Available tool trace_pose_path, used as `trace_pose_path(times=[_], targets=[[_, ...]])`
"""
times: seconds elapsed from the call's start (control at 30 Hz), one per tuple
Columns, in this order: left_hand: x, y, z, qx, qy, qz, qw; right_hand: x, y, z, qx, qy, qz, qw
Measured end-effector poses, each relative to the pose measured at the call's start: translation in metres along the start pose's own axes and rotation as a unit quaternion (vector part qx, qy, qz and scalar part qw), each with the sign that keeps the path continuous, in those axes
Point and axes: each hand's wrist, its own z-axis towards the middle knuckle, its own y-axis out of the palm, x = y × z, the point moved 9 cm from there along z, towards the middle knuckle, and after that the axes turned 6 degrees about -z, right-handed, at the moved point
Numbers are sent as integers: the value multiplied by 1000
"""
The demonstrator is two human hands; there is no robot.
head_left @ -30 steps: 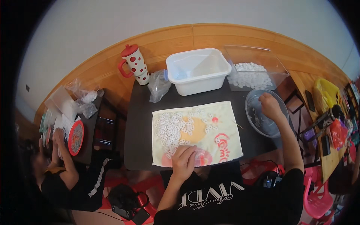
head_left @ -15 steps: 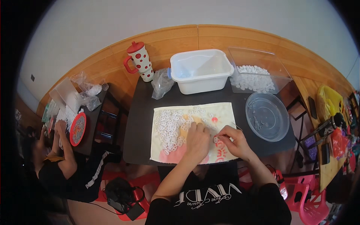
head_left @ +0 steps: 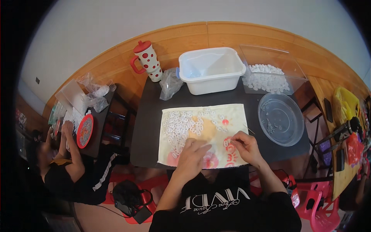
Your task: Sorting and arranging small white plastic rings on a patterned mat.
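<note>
The right grip [head_left: 247, 149] pinches by red lettering [head_left: 230, 156] on the cloth [head_left: 237, 115]; left grip [head_left: 190, 157] curls loosely, both holds unclear.

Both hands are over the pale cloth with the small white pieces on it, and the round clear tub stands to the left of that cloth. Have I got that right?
Not quite: in the head view, the round clear tub stands to the right of the pale cloth. The left hand and right hand are over the cloth, and small white pieces lie on it.
</note>
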Motion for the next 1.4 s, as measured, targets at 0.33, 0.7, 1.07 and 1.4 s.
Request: trace_pose_path(times=[0.33,0.7,1.07,1.4], targets=[[-34,-47,-9,99,-123,167,973,-14,-1,-4,10,-60,-88,994],[-44,-19,16,-7,-132,168,977,-22,2,-4,10,-98,-138,985],[-69,-39,37,44,-157,307,938,-25,6,-5,1,-114,-153,982],[-60,-24,15,-27,-83,171,981,-25,2,-5,6,-116,-175,978]])
